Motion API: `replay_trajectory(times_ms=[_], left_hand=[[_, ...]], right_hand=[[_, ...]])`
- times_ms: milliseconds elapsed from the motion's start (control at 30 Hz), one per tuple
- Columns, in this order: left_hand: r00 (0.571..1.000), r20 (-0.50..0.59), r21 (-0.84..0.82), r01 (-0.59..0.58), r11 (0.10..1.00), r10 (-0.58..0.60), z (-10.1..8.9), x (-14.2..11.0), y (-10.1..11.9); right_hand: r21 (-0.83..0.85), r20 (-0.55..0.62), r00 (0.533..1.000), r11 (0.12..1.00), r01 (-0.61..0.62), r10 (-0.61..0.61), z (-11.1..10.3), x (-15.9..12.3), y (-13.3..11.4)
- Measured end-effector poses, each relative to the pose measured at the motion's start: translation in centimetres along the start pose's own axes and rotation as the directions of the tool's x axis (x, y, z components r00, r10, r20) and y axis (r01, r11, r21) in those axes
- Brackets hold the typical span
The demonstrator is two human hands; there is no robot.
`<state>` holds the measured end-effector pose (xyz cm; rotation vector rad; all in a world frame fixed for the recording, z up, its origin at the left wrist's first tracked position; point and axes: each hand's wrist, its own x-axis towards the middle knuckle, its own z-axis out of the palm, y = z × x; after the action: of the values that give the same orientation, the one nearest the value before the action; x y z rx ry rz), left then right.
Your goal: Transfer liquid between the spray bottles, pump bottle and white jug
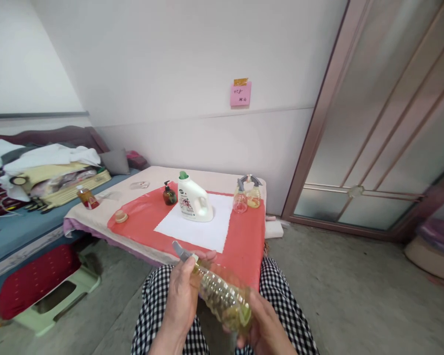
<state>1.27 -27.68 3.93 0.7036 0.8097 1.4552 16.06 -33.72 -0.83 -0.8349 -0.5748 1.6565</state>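
Observation:
Tilted across my lap is a see-through yellowish ribbed bottle (224,293) with a grey top that points up and to the left. My left hand (183,288) grips it at the neck, just under the grey top. Around the lower end of the bottle my right hand (264,320) is closed. What is inside the bottle is hard to make out. Beyond my hands, a white detergent jug (192,199) with a green cap stands on a white sheet (203,236).
A red cover (244,241) lies on the table. On it are a dark pump bottle (169,195), two clear grey-topped bottles (240,201) and a round beige lid (121,216). An amber bottle (88,198) stands at the left edge. A red-topped stool (40,281) is lower left.

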Motion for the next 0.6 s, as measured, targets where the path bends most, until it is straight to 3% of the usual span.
replay_trajectory(times_ms=[67, 167, 267, 400, 433, 500, 567, 600], left_hand=[[1.0, 0.017, 0.008, 0.004, 1.0, -0.004, 0.1, -0.1, -0.1], [0.999, 0.014, 0.0, -0.029, 1.0, 0.029, 0.2, -0.3, -0.7], [0.996, -0.048, -0.005, -0.076, 0.997, 0.075, 0.2, -0.3, -1.5], [0.992, -0.104, 0.01, -0.071, 0.997, 0.071, -0.2, 0.0, -1.8], [0.995, -0.093, -0.001, -0.049, 0.999, 0.049, -0.3, 0.1, -1.8], [0.998, -0.055, -0.019, -0.008, 1.0, 0.007, -0.3, 0.1, -1.6], [0.999, -0.035, -0.014, -0.002, 1.0, 0.001, -0.2, 0.0, -1.5], [0.999, -0.042, -0.004, -0.011, 1.0, 0.01, -0.1, 0.0, -1.4]], right_hand=[[0.036, 0.062, 0.982, 0.983, -0.18, 0.177, -0.3, 0.4, 0.3], [0.04, 0.073, 0.971, 0.972, -0.233, 0.23, -0.7, 0.9, 0.7], [0.003, -0.023, 0.991, 0.991, -0.134, 0.134, -0.9, 0.8, 1.2], [-0.09, -0.115, 0.984, 0.988, 0.124, -0.134, -1.3, 0.5, 2.1], [-0.101, -0.096, 0.988, 0.989, 0.112, -0.121, -1.4, 0.6, 2.3], [-0.068, -0.034, 0.998, 0.996, -0.051, 0.049, -1.6, 0.8, 2.4], [0.019, 0.014, 0.979, 0.979, -0.202, 0.202, -1.7, 1.0, 2.3], [0.061, 0.028, 0.976, 0.974, -0.218, 0.216, -1.6, 1.0, 2.1]])
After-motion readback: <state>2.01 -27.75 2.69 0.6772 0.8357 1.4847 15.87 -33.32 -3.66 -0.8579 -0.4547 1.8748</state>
